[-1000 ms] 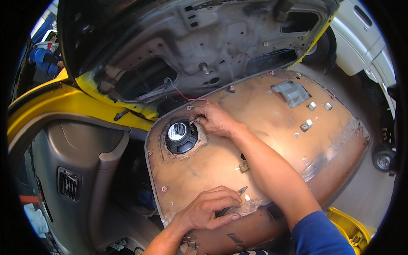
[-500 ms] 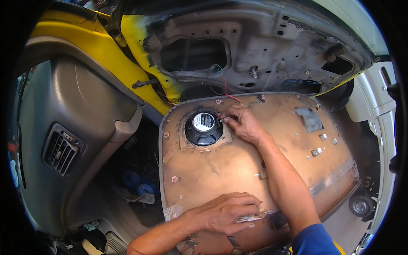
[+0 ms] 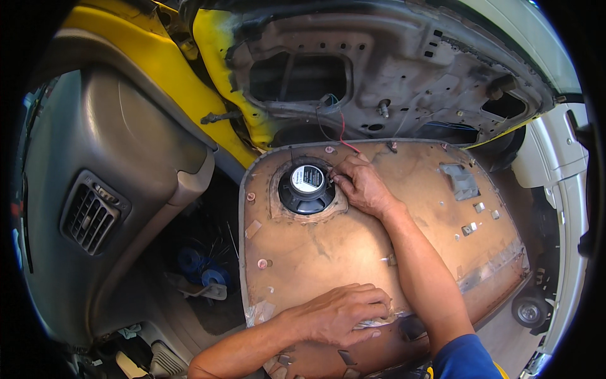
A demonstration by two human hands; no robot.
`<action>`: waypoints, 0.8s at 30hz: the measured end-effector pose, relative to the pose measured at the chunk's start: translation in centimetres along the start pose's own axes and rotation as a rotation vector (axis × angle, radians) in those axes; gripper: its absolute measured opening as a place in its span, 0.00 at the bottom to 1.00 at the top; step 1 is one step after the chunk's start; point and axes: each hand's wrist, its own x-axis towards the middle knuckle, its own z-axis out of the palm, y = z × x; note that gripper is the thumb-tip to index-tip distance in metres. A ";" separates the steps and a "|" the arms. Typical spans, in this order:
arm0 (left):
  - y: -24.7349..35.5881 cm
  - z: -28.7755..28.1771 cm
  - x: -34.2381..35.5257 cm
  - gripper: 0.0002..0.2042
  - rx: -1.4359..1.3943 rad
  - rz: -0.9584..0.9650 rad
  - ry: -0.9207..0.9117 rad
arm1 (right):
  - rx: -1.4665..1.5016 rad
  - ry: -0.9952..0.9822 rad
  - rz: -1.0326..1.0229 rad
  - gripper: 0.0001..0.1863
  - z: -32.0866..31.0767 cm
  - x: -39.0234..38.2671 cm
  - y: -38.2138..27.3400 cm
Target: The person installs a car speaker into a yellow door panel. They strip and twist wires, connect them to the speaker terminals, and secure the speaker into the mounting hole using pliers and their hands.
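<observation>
A brown door panel [image 3: 328, 252] lies back side up in front of me, with a round black speaker [image 3: 307, 197] set in it near the far left. My right hand [image 3: 361, 183] is at the speaker's right rim, thumb and fingers pinched on a thin wire at its terminal. A red wire [image 3: 343, 134] runs from the door's metal down to that hand. Near the panel's close edge, my left hand [image 3: 347, 311] is curled round a raised part of the panel, thumb below and fingers above; a pale crumpled piece shows under its fingers.
The bare metal door [image 3: 372, 76] stands open behind the panel, with a yellow frame at its left. The dashboard [image 3: 139, 145] with an air vent [image 3: 95, 213] fills the left side. Blue spools [image 3: 214, 276] lie in the footwell. A white vehicle [image 3: 558, 148] stands at the right.
The view has shifted slightly, moving the door and dashboard in the picture. Both hands keep their places on the wire and the panel.
</observation>
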 end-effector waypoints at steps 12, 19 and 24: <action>-0.1 0.0 0.1 0.17 0.027 -0.045 -0.057 | -0.027 0.027 -0.091 0.08 0.4 0.0 0.6; 0.1 0.1 0.1 0.17 0.005 -0.078 -0.067 | -0.029 -0.018 -0.085 0.08 0.2 0.2 -0.4; 0.1 0.0 0.1 0.17 -0.018 -0.079 -0.059 | -0.190 -0.059 -0.147 0.06 -0.3 0.5 -1.3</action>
